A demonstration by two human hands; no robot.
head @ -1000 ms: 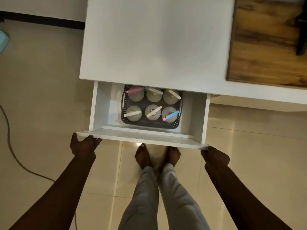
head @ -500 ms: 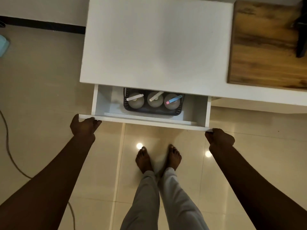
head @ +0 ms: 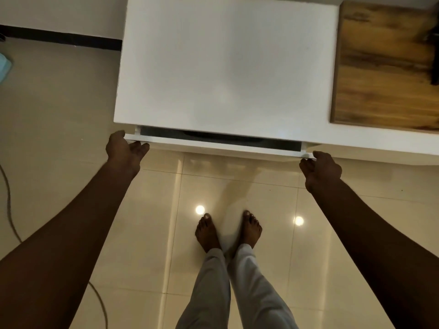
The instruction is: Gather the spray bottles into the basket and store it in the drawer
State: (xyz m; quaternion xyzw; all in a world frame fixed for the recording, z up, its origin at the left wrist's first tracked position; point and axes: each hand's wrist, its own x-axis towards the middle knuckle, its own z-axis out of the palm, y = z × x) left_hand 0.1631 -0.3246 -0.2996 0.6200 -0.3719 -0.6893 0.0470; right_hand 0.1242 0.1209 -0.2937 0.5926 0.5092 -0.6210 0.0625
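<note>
The white drawer (head: 221,146) sticks out only a narrow strip from under the white cabinet top (head: 225,67). A thin dark gap shows the rim of the dark basket (head: 213,135) inside; the spray bottles are hidden. My left hand (head: 124,148) grips the left corner of the drawer front. My right hand (head: 319,168) rests against the right corner of the front, fingers curled on its edge.
A wooden board (head: 384,65) lies on the counter at the right, with a dark object (head: 436,43) at the frame edge. A cable (head: 9,210) runs along the tiled floor at left. My bare feet (head: 228,229) stand below the drawer.
The drawer has slid inward from wide open to almost shut, both hands moving with its front. The basket and bottles have gone out of sight under the cabinet top.
</note>
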